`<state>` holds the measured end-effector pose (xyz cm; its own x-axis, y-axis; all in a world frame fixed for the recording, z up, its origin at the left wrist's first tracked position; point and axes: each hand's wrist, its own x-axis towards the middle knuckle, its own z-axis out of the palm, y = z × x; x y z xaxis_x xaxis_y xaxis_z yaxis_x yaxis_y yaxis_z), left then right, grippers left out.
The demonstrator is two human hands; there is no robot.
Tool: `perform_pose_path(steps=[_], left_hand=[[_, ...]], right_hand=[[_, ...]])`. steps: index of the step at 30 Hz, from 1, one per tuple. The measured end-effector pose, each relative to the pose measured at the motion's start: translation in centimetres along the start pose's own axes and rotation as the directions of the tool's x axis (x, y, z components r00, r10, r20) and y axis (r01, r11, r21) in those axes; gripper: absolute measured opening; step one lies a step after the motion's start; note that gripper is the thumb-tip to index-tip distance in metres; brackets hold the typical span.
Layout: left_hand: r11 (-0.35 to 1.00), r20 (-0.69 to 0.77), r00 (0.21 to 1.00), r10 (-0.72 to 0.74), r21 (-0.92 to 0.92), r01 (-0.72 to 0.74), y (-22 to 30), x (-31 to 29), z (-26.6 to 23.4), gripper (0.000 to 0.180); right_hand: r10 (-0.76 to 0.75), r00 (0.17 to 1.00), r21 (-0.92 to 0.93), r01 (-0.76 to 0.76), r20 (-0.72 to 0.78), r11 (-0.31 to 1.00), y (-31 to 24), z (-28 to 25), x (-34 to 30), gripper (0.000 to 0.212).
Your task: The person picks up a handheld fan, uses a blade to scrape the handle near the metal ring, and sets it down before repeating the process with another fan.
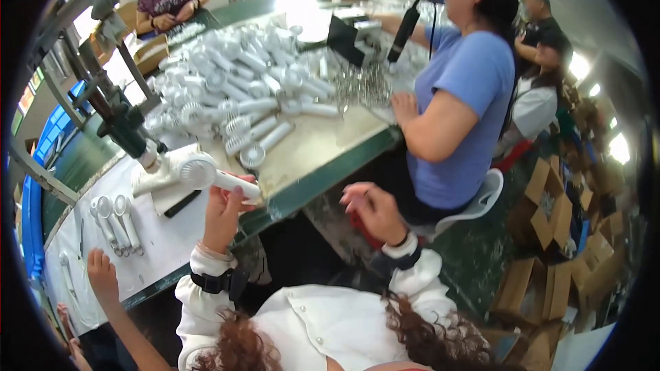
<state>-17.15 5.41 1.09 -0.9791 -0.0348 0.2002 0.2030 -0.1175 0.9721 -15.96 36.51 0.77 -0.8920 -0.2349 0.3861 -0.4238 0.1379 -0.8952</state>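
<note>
My left hand (222,216) is closed on the handle of a white handheld fan (197,172) at the table's near edge. The fan's round head points left, close under the tip of a dark green upright tool (127,134), beside a white cloth pad (161,178). My right hand (378,214) hovers off the table edge, fingers loosely bent and somewhat blurred, with nothing visible in it. Several loose fans lie in a heap (227,72) beyond my left hand, and two (265,144) lie at its near side.
Left of me, several white fans (118,223) lie in a row near a co-worker's hand (103,275). A black strip (182,204) lies by the pad. At right, a person in a blue shirt (460,96) sits close by. Cardboard boxes (540,206) stand on the floor.
</note>
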Motion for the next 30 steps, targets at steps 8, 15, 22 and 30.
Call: perform_pose_path(steps=[8,15,22,30], left_hand=[[0.995,0.089,0.994,-0.065,0.08,0.058,-3.1,1.8,4.0,0.027],[0.999,0.079,0.997,-0.011,-0.05,0.015,-4.7,9.5,8.2,0.039],[0.932,0.179,0.98,-0.092,0.361,0.021,-7.7,13.3,10.6,0.037],[0.899,0.181,0.981,-0.076,0.438,-0.011,-8.0,12.4,10.9,0.034]], right_hand=[[0.022,0.948,0.13,-0.066,0.319,0.989,2.3,4.1,-2.9,0.021],[0.009,0.944,0.152,-0.062,0.329,0.986,2.5,3.8,-1.7,0.021],[0.004,0.943,0.159,-0.06,0.332,0.986,4.0,3.6,-2.9,0.021],[0.052,0.963,0.244,-0.12,0.266,0.962,5.4,3.3,-3.2,0.021]])
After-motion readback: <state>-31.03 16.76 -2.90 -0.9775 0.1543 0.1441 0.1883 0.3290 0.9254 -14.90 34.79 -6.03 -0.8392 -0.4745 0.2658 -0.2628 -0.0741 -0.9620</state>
